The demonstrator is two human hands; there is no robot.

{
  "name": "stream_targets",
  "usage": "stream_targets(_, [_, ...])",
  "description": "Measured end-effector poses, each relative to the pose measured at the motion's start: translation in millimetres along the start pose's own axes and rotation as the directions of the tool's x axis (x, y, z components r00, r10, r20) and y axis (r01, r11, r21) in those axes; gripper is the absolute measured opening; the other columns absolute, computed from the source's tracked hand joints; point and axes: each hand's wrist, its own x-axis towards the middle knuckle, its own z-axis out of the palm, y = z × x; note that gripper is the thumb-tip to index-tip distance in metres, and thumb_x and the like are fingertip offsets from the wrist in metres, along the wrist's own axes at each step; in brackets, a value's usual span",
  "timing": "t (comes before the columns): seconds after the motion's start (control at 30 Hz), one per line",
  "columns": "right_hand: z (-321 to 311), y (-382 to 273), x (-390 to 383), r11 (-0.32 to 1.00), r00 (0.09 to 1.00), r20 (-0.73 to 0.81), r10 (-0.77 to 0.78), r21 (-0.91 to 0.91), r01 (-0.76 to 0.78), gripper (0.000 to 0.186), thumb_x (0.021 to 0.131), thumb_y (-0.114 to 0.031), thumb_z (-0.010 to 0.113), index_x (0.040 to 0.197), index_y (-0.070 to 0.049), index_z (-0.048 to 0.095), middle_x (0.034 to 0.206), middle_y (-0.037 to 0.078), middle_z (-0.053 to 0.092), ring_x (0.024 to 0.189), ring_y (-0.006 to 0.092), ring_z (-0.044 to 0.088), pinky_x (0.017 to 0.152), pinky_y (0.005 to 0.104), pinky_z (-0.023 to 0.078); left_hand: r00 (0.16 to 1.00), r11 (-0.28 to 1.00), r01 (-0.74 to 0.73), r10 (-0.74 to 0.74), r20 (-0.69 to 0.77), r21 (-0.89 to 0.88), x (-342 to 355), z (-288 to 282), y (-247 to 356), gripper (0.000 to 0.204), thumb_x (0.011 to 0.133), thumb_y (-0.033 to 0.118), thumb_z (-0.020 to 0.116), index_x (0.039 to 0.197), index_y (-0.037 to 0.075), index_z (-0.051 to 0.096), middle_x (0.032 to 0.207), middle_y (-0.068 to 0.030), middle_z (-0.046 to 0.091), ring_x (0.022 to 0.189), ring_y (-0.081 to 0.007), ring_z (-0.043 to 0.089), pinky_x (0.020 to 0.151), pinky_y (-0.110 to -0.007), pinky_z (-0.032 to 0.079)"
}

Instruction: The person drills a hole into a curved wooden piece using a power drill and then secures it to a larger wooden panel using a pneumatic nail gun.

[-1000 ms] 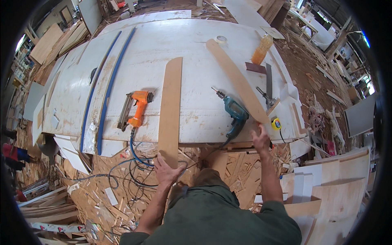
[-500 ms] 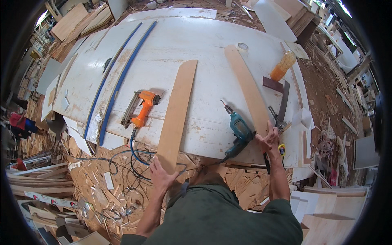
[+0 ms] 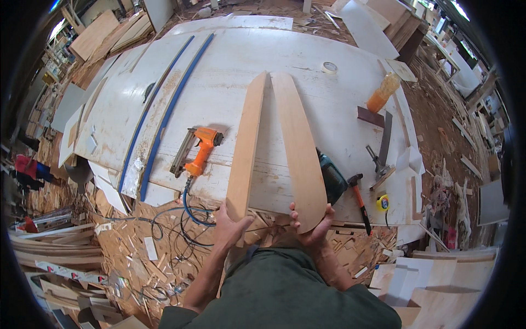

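Observation:
My left hand (image 3: 229, 226) grips the near end of a long wooden board (image 3: 245, 148), its thumb along the right edge. My right hand (image 3: 318, 233) holds the rounded near end of a second wooden board (image 3: 298, 142), with fingers showing at both sides. The boards converge at their far ends and spread apart toward me. A teal power drill (image 3: 332, 178) lies partly hidden under the right board. To the left of the boards rests an orange nail gun (image 3: 203, 149) with a blue hose. Right of the drill lies a hammer (image 3: 359, 200) with an orange and black handle.
A white worktable (image 3: 219, 104) carries two blue-edged strips (image 3: 174, 118) at left. On its right are a tape measure (image 3: 382, 203), a roll of tape (image 3: 329, 67), a bottle of orange liquid (image 3: 382, 96) and a brown block (image 3: 370, 117). Wood scraps and hose loops cover the floor.
My right hand has brought the right board leftward, beside the left board and partly over the drill. The hammer is now uncovered. The left board has tilted slightly, with its far end higher in view.

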Motion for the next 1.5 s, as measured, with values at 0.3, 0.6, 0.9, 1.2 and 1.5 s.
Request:
stream_targets(0.3, [0.5, 77.2, -4.6, 1.0, 0.998, 0.058, 0.007, 0.01, -0.008, 0.083, 0.089, -0.067, 0.05, 0.141, -0.002, 0.051, 0.128, 0.024, 0.06, 0.107, 0.0352, 0.064, 0.082, 0.0488, 0.057, 0.991, 0.984, -0.051, 0.072, 0.114, -0.172, 21.0, -18.8, -18.1, 0.109, 0.07, 0.041, 0.086, 0.148, -0.016, 0.036, 0.139, -0.033, 0.047, 0.13, -0.0392, 0.051, 0.109, -0.045, 0.044])
stream_targets(0.6, [-43.3, 156.9, 15.5, 0.99, 0.985, 0.118, 0.123, 0.049, -0.13, 0.058, 0.096, -0.047, 0.042, 0.131, -0.005, 0.063, 0.124, 0.013, 0.069, 0.115, 0.0316, 0.065, 0.105, 0.0489, 0.049, 0.993, 0.972, -0.086, 0.065, 0.101, 0.22, -6.1, -20.3, 22.5, 0.106, 0.073, 0.039, 0.086, 0.151, -0.012, 0.034, 0.131, -0.0342, 0.053, 0.128, -0.0442, 0.053, 0.112, -0.046, 0.042])
stream_targets(0.9, [10.8, 81.6, -9.7, 0.983, 0.992, -0.126, -0.023, -0.184, 0.0, 0.078, 0.097, -0.063, 0.032, 0.136, -0.001, 0.057, 0.119, 0.023, 0.068, 0.1, 0.0302, 0.068, 0.083, 0.0422, 0.058, 0.985, 0.944, -0.092, 0.134, 0.112, -0.316, 37.6, -38.8, -42.1, 0.101, 0.072, 0.029, 0.083, 0.147, -0.018, 0.036, 0.139, -0.0316, 0.055, 0.13, -0.0334, 0.056, 0.112, -0.039, 0.043])
stream_targets(1.2, [8.6, 61.6, -50.4, -0.226, 0.814, 0.092, -0.573, -0.973, -0.048, 0.071, 0.083, -0.04, 0.078, 0.141, -0.006, 0.055, 0.116, 0.017, 0.056, 0.102, 0.0309, 0.061, 0.085, 0.0453, 0.055, 0.981, 0.92, -0.038, 0.109, 0.161, -0.39, 41.3, -65.9, -28.6, 0.096, 0.074, 0.027, 0.081, 0.147, -0.018, 0.037, 0.137, -0.0306, 0.057, 0.128, -0.0319, 0.058, 0.109, -0.038, 0.045])
stream_targets(1.5, [-7.9, 94.2, -27.7, -0.487, 0.823, -0.051, -0.566, -0.785, -0.384, 0.109, 0.071, -0.04, 0.088, 0.154, 0.0, 0.029, 0.138, 0.033, 0.043, 0.127, 0.0472, 0.048, 0.104, 0.0495, 0.047, 0.976, 0.965, -0.212, 0.218, 0.021, -0.155, 34.3, -33.9, -35.2, 0.101, 0.068, 0.033, 0.083, 0.145, -0.016, 0.041, 0.132, -0.0303, 0.054, 0.125, -0.0394, 0.054, 0.11, -0.043, 0.043])
